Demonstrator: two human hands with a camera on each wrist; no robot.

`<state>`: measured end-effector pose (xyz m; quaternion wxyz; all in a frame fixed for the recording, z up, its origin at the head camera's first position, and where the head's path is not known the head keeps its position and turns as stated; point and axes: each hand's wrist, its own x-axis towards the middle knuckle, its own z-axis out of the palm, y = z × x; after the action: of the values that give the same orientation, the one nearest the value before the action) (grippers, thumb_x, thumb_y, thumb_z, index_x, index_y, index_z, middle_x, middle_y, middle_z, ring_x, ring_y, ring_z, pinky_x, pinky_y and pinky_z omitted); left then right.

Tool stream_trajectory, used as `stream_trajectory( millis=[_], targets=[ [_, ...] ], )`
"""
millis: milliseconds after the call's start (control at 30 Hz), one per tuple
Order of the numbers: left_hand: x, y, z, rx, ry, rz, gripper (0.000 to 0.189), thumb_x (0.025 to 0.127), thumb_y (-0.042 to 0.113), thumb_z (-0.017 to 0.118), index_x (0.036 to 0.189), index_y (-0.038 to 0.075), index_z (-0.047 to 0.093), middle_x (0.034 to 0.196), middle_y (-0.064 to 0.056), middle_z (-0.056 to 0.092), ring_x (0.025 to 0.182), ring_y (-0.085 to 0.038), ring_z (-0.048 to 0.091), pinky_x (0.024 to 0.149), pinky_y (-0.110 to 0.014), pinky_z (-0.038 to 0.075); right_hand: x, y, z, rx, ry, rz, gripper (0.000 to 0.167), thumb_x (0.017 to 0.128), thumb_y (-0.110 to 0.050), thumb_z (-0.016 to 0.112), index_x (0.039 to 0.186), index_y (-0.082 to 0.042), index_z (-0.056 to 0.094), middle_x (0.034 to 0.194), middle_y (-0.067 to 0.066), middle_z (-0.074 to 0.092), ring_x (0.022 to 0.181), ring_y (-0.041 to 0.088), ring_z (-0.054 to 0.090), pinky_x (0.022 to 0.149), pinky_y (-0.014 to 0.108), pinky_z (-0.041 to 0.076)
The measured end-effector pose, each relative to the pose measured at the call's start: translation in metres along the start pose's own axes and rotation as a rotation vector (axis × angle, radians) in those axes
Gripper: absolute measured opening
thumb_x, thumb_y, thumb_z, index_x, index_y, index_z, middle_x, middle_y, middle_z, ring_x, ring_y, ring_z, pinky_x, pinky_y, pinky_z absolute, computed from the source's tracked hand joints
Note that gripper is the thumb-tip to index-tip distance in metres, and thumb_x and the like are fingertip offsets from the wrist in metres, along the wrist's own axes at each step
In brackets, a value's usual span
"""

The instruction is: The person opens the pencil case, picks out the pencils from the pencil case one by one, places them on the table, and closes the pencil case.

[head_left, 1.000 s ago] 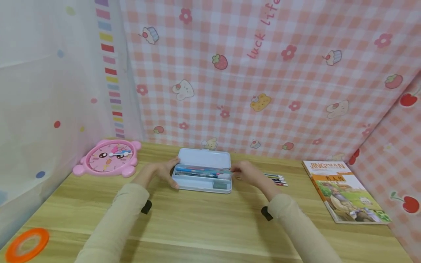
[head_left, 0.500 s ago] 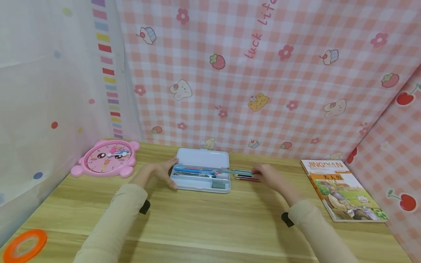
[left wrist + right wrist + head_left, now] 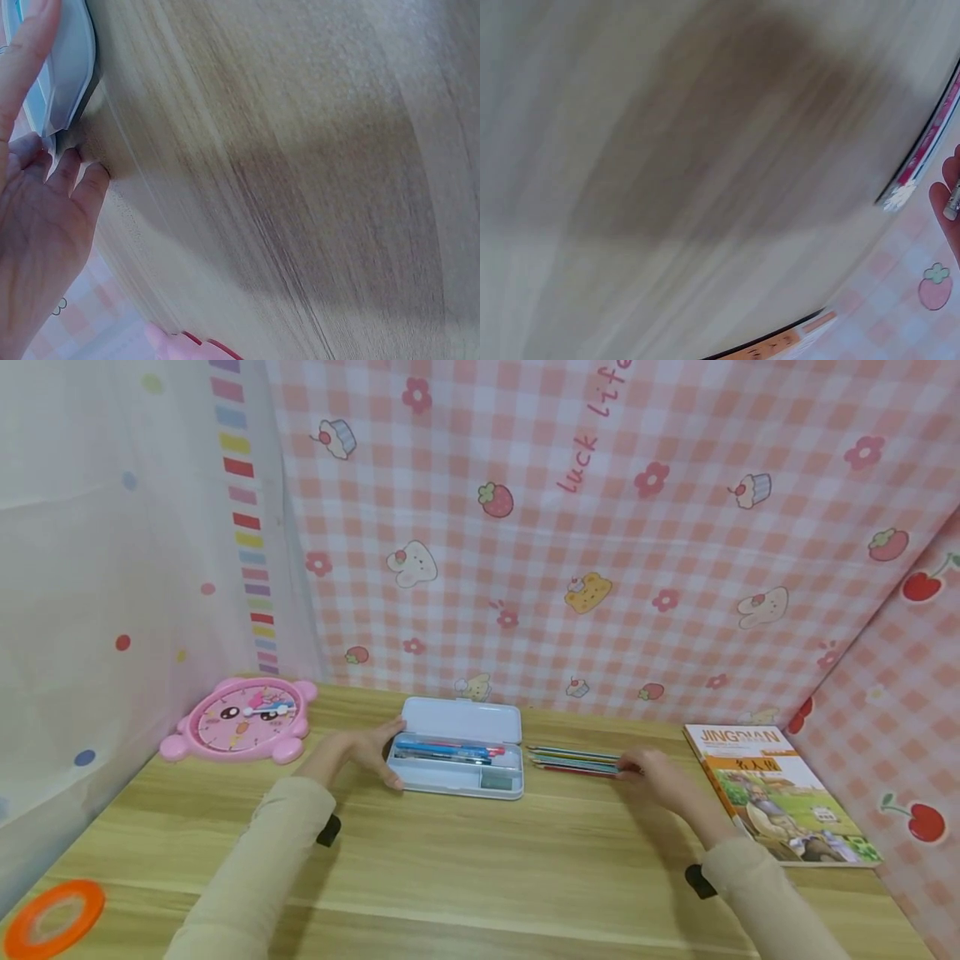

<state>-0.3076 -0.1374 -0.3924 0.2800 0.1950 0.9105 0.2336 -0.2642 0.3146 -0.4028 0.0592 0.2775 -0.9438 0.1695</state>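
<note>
A light-blue pencil case (image 3: 450, 781) lies open on the table, with several pens (image 3: 442, 752) and a small dark-green block (image 3: 497, 783) in it. Its left end is held by my left hand (image 3: 367, 758), thumb at the front corner and fingers at the back. In the left wrist view the fingertips touch the corner of the case (image 3: 71, 75). To the right, my right hand (image 3: 652, 772) pinches the end of a pencil (image 3: 952, 204) beside several other pencils (image 3: 573, 758) lying side by side. Most of that hand is outside the right wrist view.
A pink clock (image 3: 243, 718) lies at the back left, and an orange ring (image 3: 54, 920) near the front left. A book (image 3: 780, 793) lies at the right. Patterned cloth (image 3: 495, 568) hangs behind the table.
My right hand has moved right, away from the pencil case, carrying a pencil out to the other pencils. My left hand stays on the case.
</note>
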Motion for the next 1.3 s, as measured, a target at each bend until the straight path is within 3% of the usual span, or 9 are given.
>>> stream_trajectory(
  millis=[267, 567, 900, 1133, 1300],
  targets=[
    [0.002, -0.002, 0.000, 0.010, 0.004, 0.020, 0.112, 0.071, 0.033, 0.077, 0.145, -0.003, 0.002, 0.152, -0.023, -0.006, 0.140, -0.040, -0.002, 0.115, -0.052, 0.006, -0.012, 0.009, 0.002, -0.044, -0.010, -0.013, 0.005, 0.077, -0.001, 0.068, 0.081, -0.004, 0.067, 0.076, 0.004, 0.066, 0.070, 0.016, 0.061, 0.062, 0.028, 0.051],
    [0.003, -0.002, 0.001, 0.018, 0.001, 0.017, 0.112, 0.070, 0.034, 0.077, 0.145, -0.002, 0.002, 0.152, -0.022, -0.006, 0.140, -0.039, -0.001, 0.115, -0.051, 0.007, -0.014, 0.009, 0.007, -0.153, -0.055, 0.054, 0.005, 0.079, -0.004, 0.067, 0.082, -0.008, 0.066, 0.079, 0.002, 0.062, 0.074, 0.017, 0.061, 0.066, 0.032, 0.052],
    [0.002, -0.002, 0.000, 0.006, 0.000, 0.019, 0.112, 0.071, 0.032, 0.077, 0.145, -0.002, 0.002, 0.152, -0.022, -0.007, 0.140, -0.039, -0.002, 0.115, -0.052, 0.007, -0.011, 0.007, 0.012, -0.230, -0.009, 0.054, 0.005, 0.078, -0.007, 0.069, 0.081, -0.009, 0.066, 0.080, 0.001, 0.059, 0.073, 0.017, 0.061, 0.064, 0.033, 0.052],
    [0.003, -0.003, 0.000, 0.012, 0.001, 0.024, 0.111, 0.071, 0.033, 0.077, 0.145, -0.003, 0.002, 0.152, -0.022, -0.006, 0.140, -0.039, -0.002, 0.115, -0.051, 0.007, -0.003, -0.002, 0.012, -0.166, -0.019, 0.096, 0.005, 0.080, -0.010, 0.068, 0.085, -0.008, 0.067, 0.081, 0.002, 0.061, 0.076, 0.019, 0.062, 0.068, 0.035, 0.053],
    [0.003, -0.003, 0.000, 0.012, 0.000, 0.027, 0.111, 0.071, 0.032, 0.077, 0.145, -0.003, 0.002, 0.152, -0.023, -0.006, 0.140, -0.039, -0.002, 0.115, -0.051, 0.006, 0.015, -0.015, 0.016, -0.103, -0.034, 0.067, 0.007, 0.081, -0.010, 0.066, 0.086, -0.005, 0.066, 0.082, 0.006, 0.061, 0.076, 0.020, 0.062, 0.068, 0.035, 0.053]
  ],
)
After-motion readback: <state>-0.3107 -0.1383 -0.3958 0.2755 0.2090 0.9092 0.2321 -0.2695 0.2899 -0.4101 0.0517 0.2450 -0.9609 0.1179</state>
